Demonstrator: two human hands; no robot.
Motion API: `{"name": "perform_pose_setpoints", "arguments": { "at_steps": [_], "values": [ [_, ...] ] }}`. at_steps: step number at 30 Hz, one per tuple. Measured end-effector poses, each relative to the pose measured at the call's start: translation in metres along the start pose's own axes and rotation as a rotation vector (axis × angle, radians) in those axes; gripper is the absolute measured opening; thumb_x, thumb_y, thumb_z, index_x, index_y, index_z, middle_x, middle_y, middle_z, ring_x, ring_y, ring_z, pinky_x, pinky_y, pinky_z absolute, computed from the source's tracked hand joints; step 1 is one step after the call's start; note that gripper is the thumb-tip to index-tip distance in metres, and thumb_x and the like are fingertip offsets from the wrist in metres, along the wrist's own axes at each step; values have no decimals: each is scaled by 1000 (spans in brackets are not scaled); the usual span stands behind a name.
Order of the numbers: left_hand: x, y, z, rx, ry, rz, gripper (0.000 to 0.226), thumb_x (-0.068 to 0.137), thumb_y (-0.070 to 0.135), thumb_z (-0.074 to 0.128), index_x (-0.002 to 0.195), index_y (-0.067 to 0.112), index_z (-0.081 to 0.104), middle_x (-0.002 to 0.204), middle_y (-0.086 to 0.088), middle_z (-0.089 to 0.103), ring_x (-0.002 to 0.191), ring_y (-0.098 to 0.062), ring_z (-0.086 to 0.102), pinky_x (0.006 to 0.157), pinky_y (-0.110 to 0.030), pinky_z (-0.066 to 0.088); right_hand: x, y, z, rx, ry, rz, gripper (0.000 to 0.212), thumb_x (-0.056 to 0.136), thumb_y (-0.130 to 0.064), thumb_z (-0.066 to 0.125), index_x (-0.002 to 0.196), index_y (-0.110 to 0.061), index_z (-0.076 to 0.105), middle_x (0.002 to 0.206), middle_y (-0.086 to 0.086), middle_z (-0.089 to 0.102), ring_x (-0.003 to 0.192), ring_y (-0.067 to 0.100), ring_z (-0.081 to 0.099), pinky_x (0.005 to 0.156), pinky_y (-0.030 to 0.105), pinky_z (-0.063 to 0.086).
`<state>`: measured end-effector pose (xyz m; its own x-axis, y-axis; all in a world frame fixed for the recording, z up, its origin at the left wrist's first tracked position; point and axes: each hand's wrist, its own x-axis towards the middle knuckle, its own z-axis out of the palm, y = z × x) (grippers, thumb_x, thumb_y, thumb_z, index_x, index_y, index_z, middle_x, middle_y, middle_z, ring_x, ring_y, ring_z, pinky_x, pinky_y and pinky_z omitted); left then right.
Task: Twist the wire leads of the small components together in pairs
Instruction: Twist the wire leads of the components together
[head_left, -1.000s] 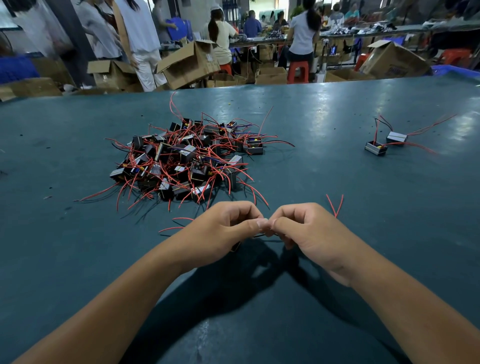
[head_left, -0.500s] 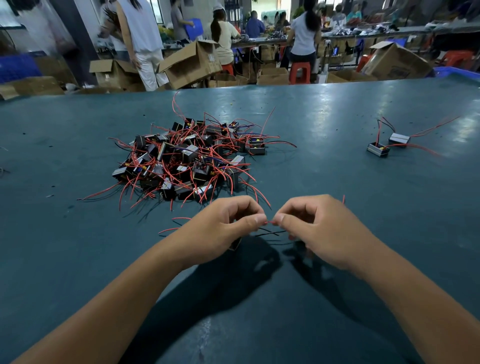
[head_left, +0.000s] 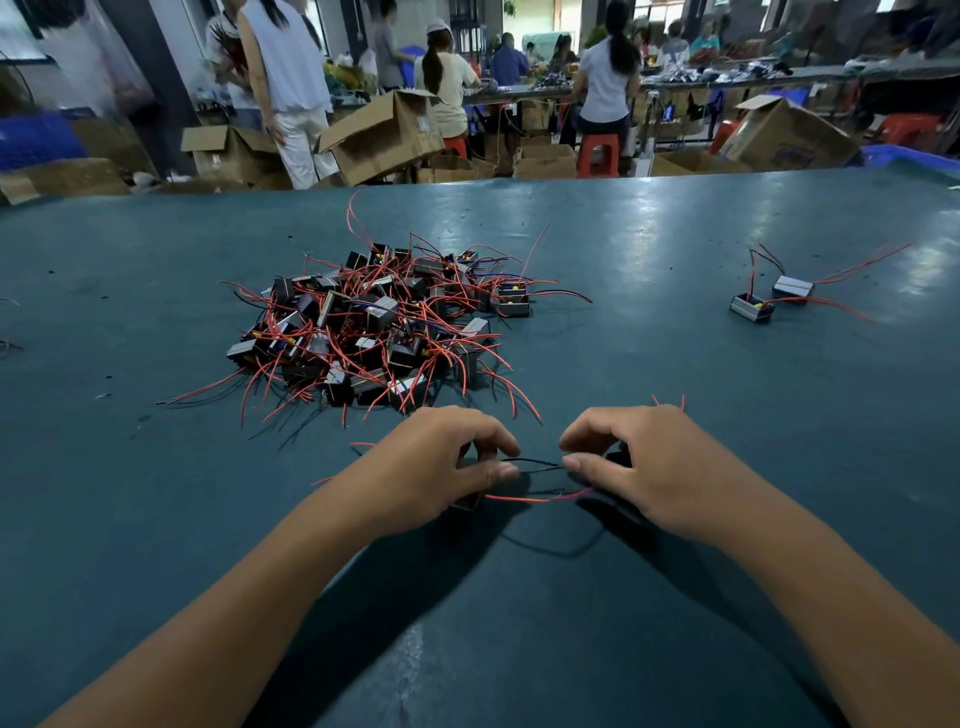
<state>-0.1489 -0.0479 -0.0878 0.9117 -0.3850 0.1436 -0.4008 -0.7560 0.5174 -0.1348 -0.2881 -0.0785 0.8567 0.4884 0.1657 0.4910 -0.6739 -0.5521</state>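
Both hands are low over the counter (head_left: 675, 597), each curled around a small component with the leads strung across the gap. The left hand (head_left: 436, 467) pinches the black wires (head_left: 535, 464) between thumb and forefinger, the right hand (head_left: 660, 467) pinches the other end, and a red wire (head_left: 524, 499) sags below them. Both grips are closed tight on thin wire.

Biggest risk imo: the wires are skinny and slick, so the twist could slip loose if either pinch eases off, or the red one gets caught in with the wrong pair. Pulling too hard might stress a lead at its component.

The big pile of components (head_left: 379, 332) sits just past the left hand, its stray red ends reaching close enough to snag. Two components (head_left: 769, 299) lie well apart on the right. Cardboard boxes (head_left: 384, 135) and people are beyond the counter, not in the way.
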Motion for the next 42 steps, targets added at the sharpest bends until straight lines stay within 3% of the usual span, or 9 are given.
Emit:
{"name": "perform_pose_setpoints", "arguments": {
  "at_steps": [2,5,11,15,19,26,31,37,42],
  "values": [
    [1,0,1,7,26,23,15,94,33,67,107,28,72,85,15,62,74,1,52,65,-11,36,0,-2,0,-2,-35,0,16,87,-36,71,96,-23,71,86,-11,73,82,-1,64,77,17,48],
    [1,0,4,-4,54,23,12,97,29,63,106,28,71,78,16,59,70,0,51,62,-12,35,-1,-7,3,35,-24,-3,22,82,-37,77,99,-25,69,81,-11,73,76,-1,63,70,10,45],
    [1,1,8,-46,114,14,7,98,23,60,96,27,65,72,18,58,60,-6,48,57,-19,37,-1,-10,10,-73,-2,-84,12,93,-30,63,100,-25,71,87,-8,70,79,6,59,76,21,44],
    [2,3,7,-125,214,-11,10,96,17,59,90,25,61,77,24,59,58,-9,49,56,-17,40,1,-13,14,-55,82,-88,9,94,-17,59,92,-18,67,85,-7,65,79,9,55,71,12,37],
    [3,7,9,-174,294,20,10,99,27,60,90,26,63,70,6,61,60,-8,53,59,-22,44,1,-14,16,86,165,-16,9,92,-13,60,88,-19,66,79,-8,69,73,7,60,67,15,44],
    [3,8,10,-240,326,2,12,99,27,59,87,29,62,70,8,67,62,-12,63,62,-36,55,2,-18,22,262,248,76,11,92,-11,58,97,-19,64,75,-4,69,64,11,64,64,26,53],
    [1,15,13,-185,308,20,13,98,28,61,86,26,64,69,9,67,60,-10,60,60,-27,50,4,-19,26,310,301,112,16,93,-16,60,82,-25,64,68,-5,67,61,9,64,62,27,52],
    [1,19,14,-154,318,9,13,97,27,63,85,23,65,66,12,64,57,-6,57,58,-20,43,6,-19,31,478,277,151,16,97,-14,57,91,-24,67,72,-3,66,61,9,64,60,22,54],
    [0,20,14,-140,323,12,14,97,27,63,84,23,66,65,11,63,57,-10,58,57,-23,45,7,-21,36,546,300,167,16,95,-11,58,88,-22,68,67,-6,66,60,5,64,59,18,46]
  ]
}}
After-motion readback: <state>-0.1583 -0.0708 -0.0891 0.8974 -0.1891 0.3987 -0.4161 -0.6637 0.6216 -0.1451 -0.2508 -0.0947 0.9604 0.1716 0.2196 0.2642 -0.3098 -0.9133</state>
